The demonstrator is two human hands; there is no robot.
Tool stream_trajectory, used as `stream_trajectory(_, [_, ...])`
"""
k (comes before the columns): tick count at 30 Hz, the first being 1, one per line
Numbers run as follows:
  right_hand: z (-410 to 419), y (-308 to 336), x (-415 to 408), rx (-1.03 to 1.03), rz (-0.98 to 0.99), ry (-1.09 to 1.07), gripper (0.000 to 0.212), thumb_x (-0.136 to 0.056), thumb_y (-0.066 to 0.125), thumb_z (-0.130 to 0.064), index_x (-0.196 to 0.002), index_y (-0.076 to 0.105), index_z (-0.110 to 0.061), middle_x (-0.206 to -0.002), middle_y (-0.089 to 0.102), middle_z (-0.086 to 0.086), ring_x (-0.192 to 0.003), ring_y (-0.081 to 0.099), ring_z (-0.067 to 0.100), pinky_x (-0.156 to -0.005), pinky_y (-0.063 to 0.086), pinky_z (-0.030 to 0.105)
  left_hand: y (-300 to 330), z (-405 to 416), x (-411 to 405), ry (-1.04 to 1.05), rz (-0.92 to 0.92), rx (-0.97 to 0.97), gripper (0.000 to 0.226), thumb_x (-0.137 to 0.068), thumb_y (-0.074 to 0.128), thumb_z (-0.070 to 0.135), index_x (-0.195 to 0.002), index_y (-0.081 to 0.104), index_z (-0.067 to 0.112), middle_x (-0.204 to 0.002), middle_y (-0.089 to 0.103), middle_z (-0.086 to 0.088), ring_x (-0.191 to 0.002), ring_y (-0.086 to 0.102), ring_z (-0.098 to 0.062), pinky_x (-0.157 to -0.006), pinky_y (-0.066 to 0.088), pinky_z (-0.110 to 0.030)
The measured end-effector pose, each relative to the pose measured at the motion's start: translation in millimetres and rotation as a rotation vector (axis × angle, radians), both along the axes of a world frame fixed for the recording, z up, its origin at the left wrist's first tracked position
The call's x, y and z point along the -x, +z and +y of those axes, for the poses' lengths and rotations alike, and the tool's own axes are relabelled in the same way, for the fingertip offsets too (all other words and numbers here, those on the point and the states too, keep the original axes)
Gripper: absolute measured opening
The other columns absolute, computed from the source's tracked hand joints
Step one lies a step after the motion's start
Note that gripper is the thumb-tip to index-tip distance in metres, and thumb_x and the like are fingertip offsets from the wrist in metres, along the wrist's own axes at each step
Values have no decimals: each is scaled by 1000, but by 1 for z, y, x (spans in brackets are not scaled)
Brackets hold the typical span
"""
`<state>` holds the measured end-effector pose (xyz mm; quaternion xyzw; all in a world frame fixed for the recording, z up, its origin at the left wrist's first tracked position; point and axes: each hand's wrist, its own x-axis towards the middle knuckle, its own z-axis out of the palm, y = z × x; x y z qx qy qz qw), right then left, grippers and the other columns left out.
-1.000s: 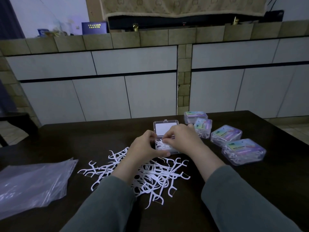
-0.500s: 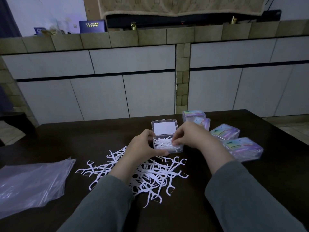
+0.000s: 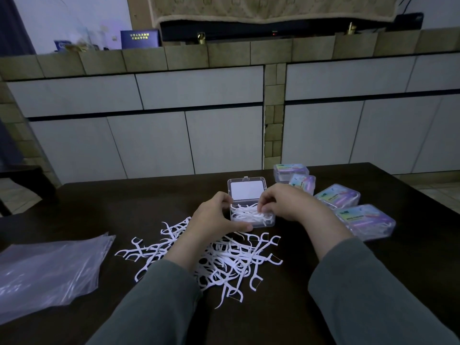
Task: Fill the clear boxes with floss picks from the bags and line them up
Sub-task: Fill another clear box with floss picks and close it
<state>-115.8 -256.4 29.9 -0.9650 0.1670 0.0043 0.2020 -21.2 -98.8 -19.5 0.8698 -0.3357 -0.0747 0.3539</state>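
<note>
White floss picks [image 3: 219,260] sprawl across the dark desk [image 3: 124,202] under my forearms. My left hand [image 3: 214,220] grips the open clear box [image 3: 251,215] by its near-left corner; my right hand [image 3: 286,202] pinches picks inside it. Four filled boxes [image 3: 338,195] line up to my right, and empty plastic bags [image 3: 47,270] lie far left.

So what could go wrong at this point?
The open box looks nearly full, with picks lying crooked inside, so the raised lid may not shut cleanly. The left hand grips the box just beyond the loose pile; a forearm sweep might scatter it. The right hand works close to the filled boxes and could nudge them.
</note>
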Motion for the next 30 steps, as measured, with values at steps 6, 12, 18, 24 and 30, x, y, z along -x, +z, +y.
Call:
stream_trajectory(6, [-1,-3,-4,43,34,10,14,-86,69,-32,-100,72,-31,-99,68,-11,-100,58,11,-102,42,42,0,0,0,-4,0,6,83,-60,88,44,-129,45,26,-128,60,7,-112,56,-9,-86,49,-24])
stream_trajectory(12, [1,-4,-5,115,20,17,15,-89,66,-25,-102,71,-30,-104,68,-8,-103,57,13,-102,42,43,0,1,0,-4,-2,-4,72,-61,88,45,-118,48,30,-121,63,8,-102,60,-9,-81,53,-25])
stream_trajectory(18, [-3,-3,-7,79,31,36,12,-88,68,-27,-98,73,-32,-100,68,-9,-100,57,12,-101,41,44,0,0,-1,0,-3,3,69,-59,88,46,-113,47,34,-123,61,8,-105,57,-9,-85,52,-29])
stream_trajectory(24, [3,-6,-12,113,-102,15,16,-90,64,-36,-104,72,-33,-108,68,-10,-103,57,13,-101,42,41,-2,1,-3,6,12,10,70,-57,88,49,-113,48,35,-123,61,11,-108,57,-7,-89,52,-31])
stream_trajectory(30, [12,-18,-19,247,-158,93,20,-92,59,-42,-109,70,-41,-117,65,-15,-111,51,15,-96,30,35,-2,1,-3,2,-13,13,71,-58,88,49,-115,48,35,-124,60,13,-110,55,-6,-87,47,-26])
